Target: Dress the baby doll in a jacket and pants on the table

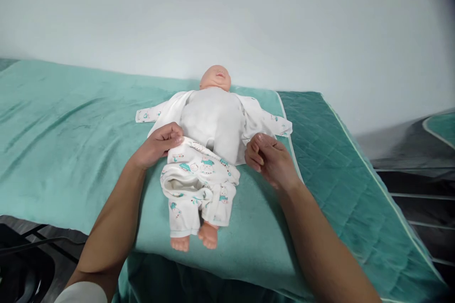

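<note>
A baby doll (217, 77) lies on its back, its head toward the wall and its bare feet toward me. Its white printed shirt (268, 122) is spread open under the pale cloth body (206, 112), with both sleeves stretched outward. White printed baby pants (206, 166) cover the legs, their waist pulled up unevenly below the belly. My left hand (158, 146) is closed, pinching the pants' waistband at its upper left corner. Beside the shirt's lower right edge, my right hand (272, 158) has its fingers curled in, apart from the pants; whether anything is in them is hidden.
A light green sheet (71, 142) covers the bed, with a darker quilted cover (330, 165) showing on the right. The white wall (227, 19) stands behind the doll's head. A dark rack (423, 208) is at the right, and a black object (24, 265) at the lower left.
</note>
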A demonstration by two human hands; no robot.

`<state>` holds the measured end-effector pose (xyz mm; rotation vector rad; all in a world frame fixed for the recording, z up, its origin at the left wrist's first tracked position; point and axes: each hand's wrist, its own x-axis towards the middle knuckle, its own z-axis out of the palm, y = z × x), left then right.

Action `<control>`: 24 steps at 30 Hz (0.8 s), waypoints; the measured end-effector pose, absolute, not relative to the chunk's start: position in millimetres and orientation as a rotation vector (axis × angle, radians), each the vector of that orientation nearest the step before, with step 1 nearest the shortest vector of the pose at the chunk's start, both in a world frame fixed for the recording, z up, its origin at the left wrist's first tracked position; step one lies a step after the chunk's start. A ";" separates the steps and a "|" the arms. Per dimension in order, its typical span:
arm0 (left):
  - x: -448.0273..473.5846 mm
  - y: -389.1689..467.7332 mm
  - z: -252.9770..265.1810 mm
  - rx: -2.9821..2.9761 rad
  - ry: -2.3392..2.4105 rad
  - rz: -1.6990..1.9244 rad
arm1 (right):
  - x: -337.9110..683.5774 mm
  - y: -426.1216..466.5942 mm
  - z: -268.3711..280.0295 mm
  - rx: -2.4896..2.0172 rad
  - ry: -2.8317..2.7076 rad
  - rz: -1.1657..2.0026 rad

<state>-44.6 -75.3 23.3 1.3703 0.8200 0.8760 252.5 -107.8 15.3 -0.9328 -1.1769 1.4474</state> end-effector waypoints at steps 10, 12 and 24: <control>-38.8 -75.4 19.0 1.390 0.846 0.922 | 228.4 -122.2 31.5 -0.936 -2.046 0.835; -37.9 -75.8 19.2 1.383 0.853 0.921 | 228.7 -122.7 34.2 -0.909 -2.075 0.840; -42.9 -73.5 19.6 1.415 0.886 0.861 | 246.9 -111.1 13.3 -1.077 -1.084 1.465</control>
